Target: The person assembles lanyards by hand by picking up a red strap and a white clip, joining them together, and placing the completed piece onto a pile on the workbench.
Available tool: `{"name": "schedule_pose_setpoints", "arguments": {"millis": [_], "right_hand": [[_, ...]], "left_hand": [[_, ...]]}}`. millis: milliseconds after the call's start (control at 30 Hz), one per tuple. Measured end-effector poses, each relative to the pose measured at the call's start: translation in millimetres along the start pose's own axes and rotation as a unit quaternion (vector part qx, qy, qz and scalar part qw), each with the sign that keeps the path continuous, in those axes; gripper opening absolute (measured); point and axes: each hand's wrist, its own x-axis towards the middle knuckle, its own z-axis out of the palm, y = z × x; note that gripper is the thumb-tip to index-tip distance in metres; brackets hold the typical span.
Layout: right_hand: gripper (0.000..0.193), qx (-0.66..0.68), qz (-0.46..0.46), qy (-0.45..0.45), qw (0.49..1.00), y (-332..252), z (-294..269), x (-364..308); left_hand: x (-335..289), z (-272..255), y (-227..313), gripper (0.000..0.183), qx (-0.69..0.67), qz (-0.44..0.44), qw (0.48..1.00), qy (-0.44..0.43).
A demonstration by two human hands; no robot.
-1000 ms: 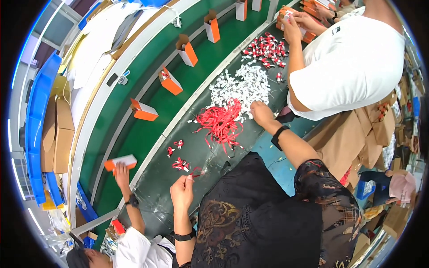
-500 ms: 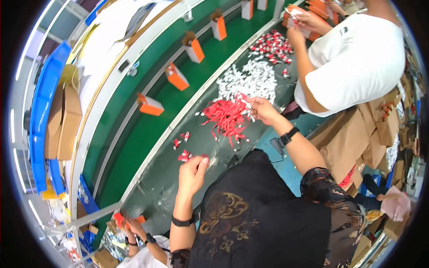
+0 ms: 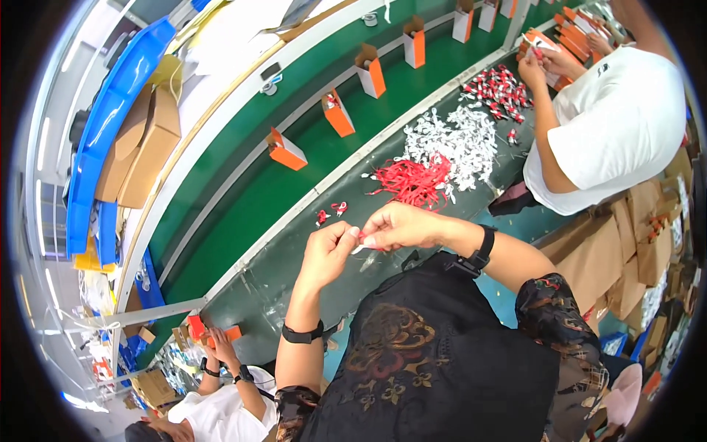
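Note:
My left hand and my right hand meet over the near edge of the dark table, both with fingers pinched. Between their fingertips is a small red strap with a white end, mostly covered by the fingers. Just beyond my right hand lies a pile of red straps. White plastic clips are heaped against it, farther off. Past my left hand are a few small red-and-white pieces.
A green conveyor runs along the far side, carrying open orange-and-white boxes. More red-and-white pieces lie near a co-worker in a white shirt at right. Another co-worker handles an orange box at lower left.
My right hand has left the red pile and come over to my left hand, so their fingertips now meet. The whole view has shifted, moving the table's contents right and up.

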Motion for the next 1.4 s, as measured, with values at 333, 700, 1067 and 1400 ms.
{"name": "schedule_pose_setpoints", "arguments": {"millis": [333, 700, 1067, 1400], "right_hand": [[0.019, -0.007, -0.138, 0.105, 0.985, -1.6, 34.5, -2.5], [0.022, -0.521, -0.444, 0.311, 0.66, -19.1, 17.8, 11.1], [0.009, 0.279, -0.204, -0.047, 0.937, -5.1, 41.4, 8.6], [0.015, -0.063, -0.031, -0.099, 0.993, 3.4, 28.0, 10.6]], "left_hand": [[2.0, 37.9, -49.9, 0.031, -0.428, 0.065, 0.902, 0.008], [-26.0, 50.5, -11.7, 0.028, -0.237, 0.035, 0.968, 0.073], [-39.6, 44.9, -12.0, 0.008, -0.295, 0.061, 0.936, 0.181], [-54.6, 25.4, -23.9, 0.008, -0.157, -0.003, 0.977, 0.143]]}}
